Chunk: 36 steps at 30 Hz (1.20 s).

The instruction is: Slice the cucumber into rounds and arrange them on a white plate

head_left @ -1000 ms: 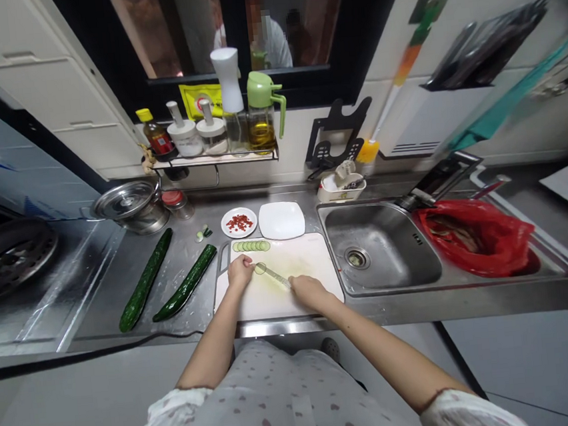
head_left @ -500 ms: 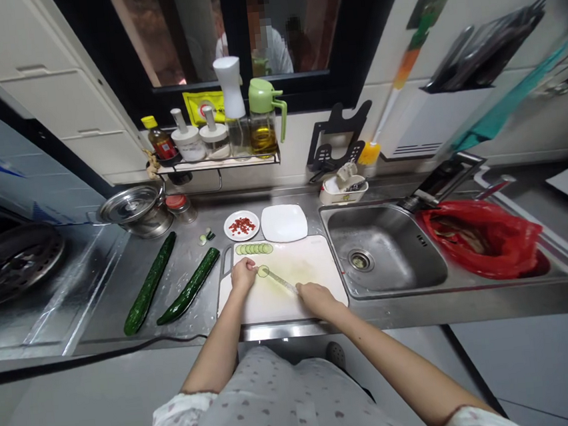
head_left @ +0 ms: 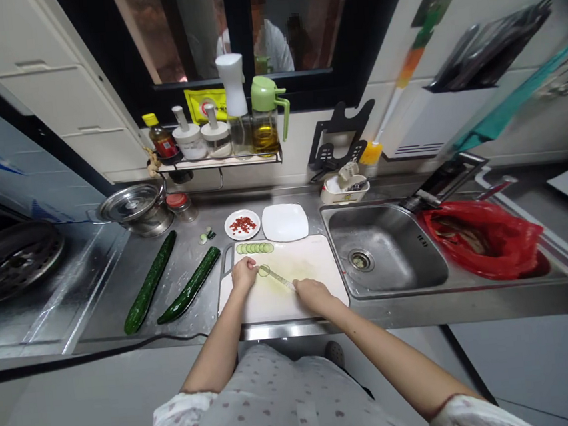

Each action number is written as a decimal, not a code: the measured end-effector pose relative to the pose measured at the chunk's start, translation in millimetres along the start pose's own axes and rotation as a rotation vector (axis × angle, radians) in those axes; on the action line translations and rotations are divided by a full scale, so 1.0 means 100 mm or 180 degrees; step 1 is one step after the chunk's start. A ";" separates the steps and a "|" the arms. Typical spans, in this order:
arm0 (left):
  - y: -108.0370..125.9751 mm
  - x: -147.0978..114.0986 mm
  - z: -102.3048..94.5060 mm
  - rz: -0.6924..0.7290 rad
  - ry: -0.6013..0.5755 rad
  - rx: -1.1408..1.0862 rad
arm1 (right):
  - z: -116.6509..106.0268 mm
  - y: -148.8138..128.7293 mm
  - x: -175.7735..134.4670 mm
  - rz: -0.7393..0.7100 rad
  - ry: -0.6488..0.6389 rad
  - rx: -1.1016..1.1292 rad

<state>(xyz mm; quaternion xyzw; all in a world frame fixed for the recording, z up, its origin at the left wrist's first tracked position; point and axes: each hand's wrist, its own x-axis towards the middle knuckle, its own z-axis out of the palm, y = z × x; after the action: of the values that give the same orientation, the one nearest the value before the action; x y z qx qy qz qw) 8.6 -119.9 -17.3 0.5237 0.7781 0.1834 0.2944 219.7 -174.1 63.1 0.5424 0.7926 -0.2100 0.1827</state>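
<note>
Around the cutting board, with twelve o'clock pointing away from the person, a stainless-steel worktop (head_left: 102,311) spreads out, and a rectangular steel sink (head_left: 413,254) is set into it at three o'clock. The flat white cutting board (head_left: 321,263) lies in front of the person. At nine o'clock, well apart from the board, is a long dark-green cucumber (head_left: 151,283); between them lies a shorter dark-green cucumber (head_left: 189,286), its far end seemingly cut blunt.

A square white plate (head_left: 285,223) sits just beyond the board at twelve, with a small round white plate (head_left: 229,235) of chopped red pieces (head_left: 243,225) at eleven.

The right hand (head_left: 313,295), at four o'clock on the board, has its grip closed round the handle of a narrow, pale-bladed knife (head_left: 280,278) pointing toward ten. The left hand (head_left: 244,274), near that tip, has a narrow grip; whether it pinches anything cannot be told.

A row of thin pale-green slices (head_left: 254,248) overlaps along the board's eleven-o'clock edge, and a single thin round slice (head_left: 264,270) is at the knife's tip. Judging by this, only a little cutting is done: one short row is laid out, this slice lies apart from it, and both cucumbers beside the board are largely whole.
</note>
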 end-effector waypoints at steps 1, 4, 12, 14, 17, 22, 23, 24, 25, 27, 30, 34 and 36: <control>0.00 0.00 0.00 -0.0001 -0.0003 -0.0001 | -0.01 0.00 0.01 -0.0018 0.0008 -0.0028; -0.01 0.01 0.01 -0.0002 -0.0010 -0.0001 | -0.04 0.01 0.02 -0.0059 0.0006 -0.0144; -0.03 0.01 0.02 0.0046 -0.0030 0.0012 | -0.03 0.07 0.08 -0.0086 0.0040 -0.0335; -0.02 0.00 0.02 0.0057 -0.0017 0.0033 | -0.01 0.08 0.07 -0.0046 0.0058 -0.0287; -0.01 -0.02 0.01 0.0122 0.0002 0.0079 | 0.04 0.10 -0.01 0.0041 0.0077 -0.0145; 0.01 -0.13 0.03 0.0372 0.0054 0.0272 | 0.14 0.16 -0.20 0.0254 0.0112 0.0148; 0.01 -0.17 0.03 0.0462 0.0088 0.0332 | 0.17 0.18 -0.23 0.0328 0.0156 0.0222; 0.00 -0.20 0.05 0.0563 0.0129 0.0393 | 0.19 0.19 -0.25 0.0428 0.0207 0.0297; 0.00 -0.24 0.06 0.0669 0.0173 0.0447 | 0.21 0.21 -0.27 0.0538 0.0265 0.0369; 0.00 -0.29 0.08 0.0838 0.0233 0.0513 | 0.24 0.24 -0.28 0.0749 0.0365 0.0481; 0.02 -0.33 0.09 0.0870 0.0251 0.0497 | 0.26 0.28 -0.27 0.0948 0.0447 0.0560; 0.06 -0.29 0.08 0.0649 0.0207 0.0311 | 0.23 0.34 -0.25 0.1067 0.0444 0.0606; 0.06 -0.25 0.05 0.0449 0.0085 0.0100 | 0.22 0.35 -0.25 0.1116 0.0424 0.0606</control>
<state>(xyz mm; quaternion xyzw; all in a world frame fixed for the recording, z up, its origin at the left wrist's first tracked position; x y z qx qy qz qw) 23.3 -141.0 -11.2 0.5792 0.7460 0.1984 0.2621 262.0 -193.7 52.6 0.6995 0.6730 -0.2127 0.1116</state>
